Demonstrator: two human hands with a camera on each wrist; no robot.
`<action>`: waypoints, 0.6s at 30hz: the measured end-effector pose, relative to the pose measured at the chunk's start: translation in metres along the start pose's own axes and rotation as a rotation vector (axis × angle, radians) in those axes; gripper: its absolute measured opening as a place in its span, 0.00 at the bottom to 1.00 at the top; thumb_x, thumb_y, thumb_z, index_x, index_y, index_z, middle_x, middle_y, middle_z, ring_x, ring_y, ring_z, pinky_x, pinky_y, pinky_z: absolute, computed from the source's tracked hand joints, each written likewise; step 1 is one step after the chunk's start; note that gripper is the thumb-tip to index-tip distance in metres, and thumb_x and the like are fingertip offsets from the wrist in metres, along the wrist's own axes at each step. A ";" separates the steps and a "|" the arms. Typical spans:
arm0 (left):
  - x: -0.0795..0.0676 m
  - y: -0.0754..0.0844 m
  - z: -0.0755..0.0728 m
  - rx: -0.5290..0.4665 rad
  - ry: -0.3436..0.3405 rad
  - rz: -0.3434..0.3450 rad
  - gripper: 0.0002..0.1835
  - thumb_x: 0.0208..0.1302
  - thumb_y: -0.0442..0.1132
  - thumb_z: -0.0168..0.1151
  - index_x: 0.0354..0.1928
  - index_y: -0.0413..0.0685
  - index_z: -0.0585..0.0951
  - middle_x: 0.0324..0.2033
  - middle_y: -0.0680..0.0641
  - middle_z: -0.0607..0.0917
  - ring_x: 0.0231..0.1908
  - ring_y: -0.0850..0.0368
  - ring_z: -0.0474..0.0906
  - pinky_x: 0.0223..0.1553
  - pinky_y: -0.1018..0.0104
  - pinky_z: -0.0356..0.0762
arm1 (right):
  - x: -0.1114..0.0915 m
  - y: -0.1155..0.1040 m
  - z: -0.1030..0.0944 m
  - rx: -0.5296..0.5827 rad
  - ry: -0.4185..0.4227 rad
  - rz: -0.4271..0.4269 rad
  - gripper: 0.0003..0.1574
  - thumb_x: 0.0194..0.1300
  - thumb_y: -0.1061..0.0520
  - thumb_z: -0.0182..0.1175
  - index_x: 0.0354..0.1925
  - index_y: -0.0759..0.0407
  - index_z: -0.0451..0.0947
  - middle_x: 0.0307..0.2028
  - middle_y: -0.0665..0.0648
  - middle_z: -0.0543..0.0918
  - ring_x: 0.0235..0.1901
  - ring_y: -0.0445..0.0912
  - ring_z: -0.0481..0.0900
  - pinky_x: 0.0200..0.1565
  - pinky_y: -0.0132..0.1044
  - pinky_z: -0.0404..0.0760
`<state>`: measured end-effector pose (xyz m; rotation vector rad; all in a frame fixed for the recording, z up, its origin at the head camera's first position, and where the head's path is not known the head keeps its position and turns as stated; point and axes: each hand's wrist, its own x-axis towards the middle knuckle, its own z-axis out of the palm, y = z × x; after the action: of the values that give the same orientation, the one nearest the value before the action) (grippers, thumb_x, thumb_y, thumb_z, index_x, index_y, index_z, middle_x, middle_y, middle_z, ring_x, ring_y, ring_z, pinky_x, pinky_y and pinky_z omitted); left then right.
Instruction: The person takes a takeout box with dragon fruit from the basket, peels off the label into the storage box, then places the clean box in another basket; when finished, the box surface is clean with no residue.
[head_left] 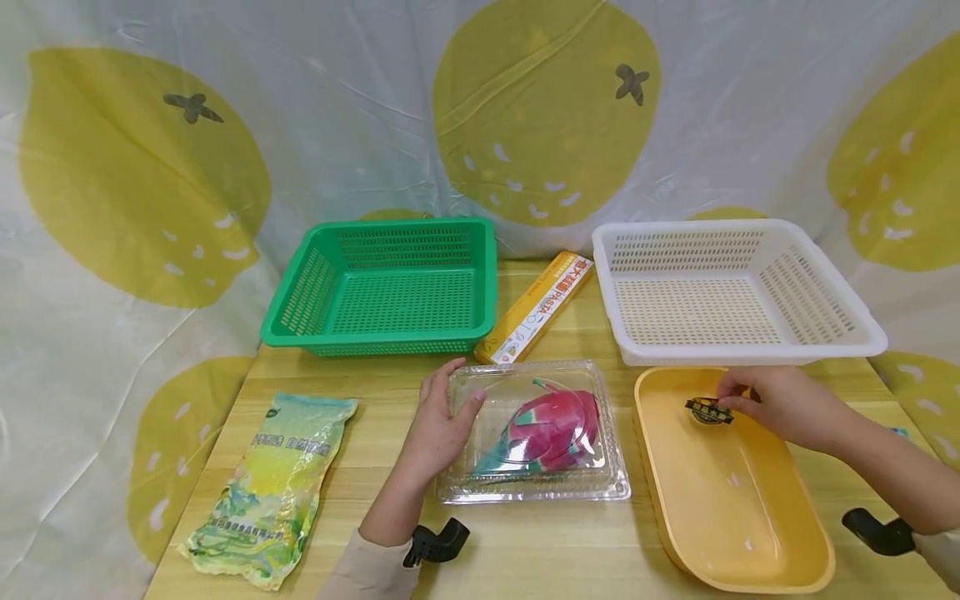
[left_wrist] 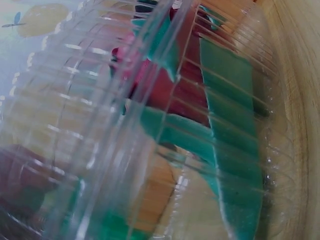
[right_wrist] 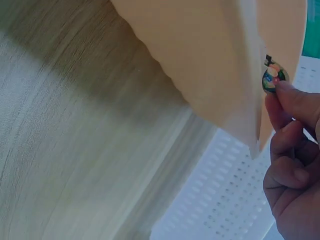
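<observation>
A clear plastic clamshell box (head_left: 465,492) sits closed on the wooden table, with a red dragon fruit (head_left: 555,429) with green tips inside it. My left hand (head_left: 437,429) rests at the box's left side, thumb stretched over the lid. In the left wrist view the ribbed box wall and the fruit's green leaves (left_wrist: 232,120) fill most of the picture. Over the far end of a yellow-orange tray (head_left: 720,492), my right hand (head_left: 780,404) pinches a small dark round sticker (head_left: 708,410) between thumb and forefinger. The right wrist view shows the sticker's colourful face (right_wrist: 274,77).
A green basket (head_left: 375,340) stands at the back left and a white basket (head_left: 750,354) at the back right. Between them lies a yellow pasta box (head_left: 534,308). A yellow-green plastic food bag (head_left: 273,492) lies at the left, beyond my left forearm.
</observation>
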<state>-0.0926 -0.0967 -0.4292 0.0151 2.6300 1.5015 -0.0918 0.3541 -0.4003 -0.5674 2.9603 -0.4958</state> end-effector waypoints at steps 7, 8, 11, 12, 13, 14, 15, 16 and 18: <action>0.000 -0.001 0.000 -0.009 0.004 -0.008 0.33 0.75 0.49 0.60 0.76 0.55 0.63 0.74 0.38 0.62 0.74 0.31 0.60 0.69 0.26 0.59 | 0.003 0.003 0.008 -0.074 0.029 -0.079 0.11 0.59 0.60 0.74 0.32 0.45 0.82 0.29 0.38 0.81 0.29 0.30 0.72 0.31 0.31 0.75; 0.000 -0.001 0.000 -0.013 0.004 -0.008 0.33 0.75 0.49 0.60 0.76 0.55 0.63 0.74 0.38 0.61 0.74 0.31 0.60 0.69 0.26 0.58 | 0.003 0.003 0.010 -0.079 0.034 -0.088 0.11 0.58 0.60 0.74 0.32 0.45 0.82 0.29 0.38 0.81 0.29 0.30 0.71 0.31 0.31 0.75; 0.000 -0.001 -0.001 -0.019 0.000 -0.010 0.33 0.75 0.49 0.60 0.77 0.55 0.62 0.74 0.38 0.61 0.74 0.30 0.60 0.69 0.26 0.58 | 0.003 0.005 0.012 -0.086 0.039 -0.093 0.11 0.58 0.61 0.74 0.32 0.47 0.82 0.29 0.38 0.81 0.30 0.31 0.72 0.31 0.32 0.76; 0.000 -0.001 -0.001 -0.021 -0.001 -0.007 0.33 0.75 0.49 0.60 0.77 0.55 0.62 0.74 0.38 0.61 0.74 0.30 0.60 0.69 0.26 0.58 | 0.003 0.006 0.013 -0.082 0.039 -0.086 0.11 0.58 0.62 0.74 0.33 0.47 0.82 0.29 0.38 0.81 0.30 0.31 0.72 0.32 0.32 0.77; 0.000 -0.001 -0.001 -0.023 -0.002 -0.004 0.33 0.75 0.49 0.60 0.77 0.54 0.62 0.74 0.38 0.61 0.74 0.30 0.60 0.69 0.26 0.57 | 0.002 0.007 0.012 -0.074 0.038 -0.076 0.10 0.58 0.62 0.74 0.33 0.47 0.83 0.29 0.39 0.81 0.30 0.31 0.73 0.32 0.32 0.77; 0.000 0.000 -0.001 -0.024 -0.003 -0.003 0.33 0.75 0.49 0.60 0.77 0.54 0.62 0.74 0.38 0.61 0.74 0.30 0.60 0.69 0.26 0.57 | 0.002 0.007 0.012 -0.057 0.038 -0.063 0.10 0.58 0.62 0.73 0.34 0.48 0.83 0.30 0.39 0.82 0.30 0.31 0.72 0.32 0.31 0.77; 0.000 0.000 -0.001 -0.023 -0.003 -0.002 0.33 0.75 0.49 0.60 0.77 0.54 0.62 0.74 0.38 0.61 0.74 0.30 0.60 0.69 0.26 0.57 | 0.001 0.008 0.011 -0.037 0.044 -0.054 0.10 0.58 0.61 0.74 0.34 0.48 0.83 0.30 0.40 0.82 0.30 0.30 0.73 0.32 0.31 0.77; 0.000 0.000 0.000 -0.024 -0.003 -0.002 0.33 0.75 0.48 0.60 0.76 0.54 0.62 0.74 0.38 0.61 0.74 0.31 0.60 0.69 0.26 0.57 | 0.001 0.008 0.009 -0.016 0.053 -0.045 0.10 0.59 0.61 0.74 0.35 0.48 0.84 0.31 0.40 0.82 0.30 0.30 0.72 0.31 0.31 0.77; 0.000 0.000 0.000 -0.025 -0.001 0.000 0.33 0.75 0.48 0.60 0.76 0.54 0.63 0.74 0.38 0.61 0.74 0.31 0.60 0.69 0.26 0.57 | -0.001 0.009 0.006 0.029 0.094 -0.036 0.11 0.58 0.62 0.74 0.35 0.48 0.84 0.31 0.40 0.83 0.29 0.29 0.71 0.30 0.29 0.76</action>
<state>-0.0925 -0.0968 -0.4290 0.0134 2.6100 1.5341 -0.0931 0.3611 -0.4089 -0.6115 3.0306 -0.5835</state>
